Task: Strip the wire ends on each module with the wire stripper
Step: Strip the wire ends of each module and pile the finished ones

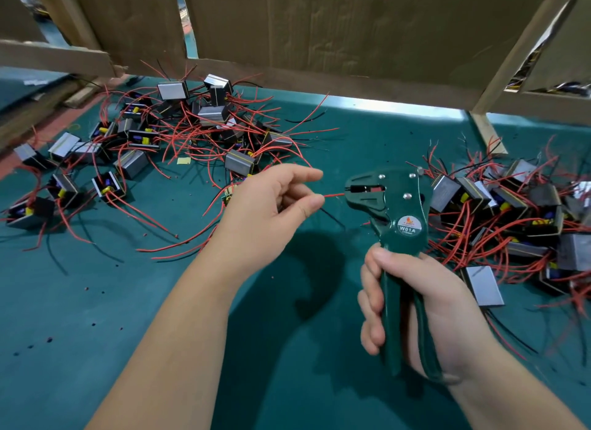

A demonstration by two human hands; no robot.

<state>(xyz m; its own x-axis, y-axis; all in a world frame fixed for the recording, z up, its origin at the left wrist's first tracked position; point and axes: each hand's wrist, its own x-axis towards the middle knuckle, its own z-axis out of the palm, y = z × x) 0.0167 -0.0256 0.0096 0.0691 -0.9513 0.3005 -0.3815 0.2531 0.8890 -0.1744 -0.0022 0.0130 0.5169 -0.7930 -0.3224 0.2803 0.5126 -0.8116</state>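
- The right hand (425, 304) holds the stripper (393, 205) upright above the tabletop (287, 365), with its head up and its mouth pointing left.
- The right fingers (371, 301) are curled tightly round the front handle, and the rear handle is pressed into the palm. The thumb lies over the top of the grip, and the two handles sit close together.
- The right forearm comes in from the lower right corner, below the stripper.
- The left hand (271, 202) is raised just left of the stripper's mouth, palm turned inward, its forearm slanting up from the lower left.
- Its thumb and a bent finger pinch a red wire (334, 194). The forefinger is stretched out above, toward the stripper, and the other fingers are curled loosely.
- The wire runs straight from the pinch to the stripper's mouth and its tip meets the opening. Whether the blades are clamped on it cannot be told.
- A left heap (192, 122) of modules with red and black leads lies well left of the stripper and farther back.
- A right heap (511, 212) lies just behind the stripper and to its right.
- The tabletop is a dark green mat, dotted with small red and black bits (86, 288) to the lower left of the stripper.
- Brown cardboard (319, 29) walls and wooden slats (489, 135) stand behind the stripper, with a bright gap under the board.
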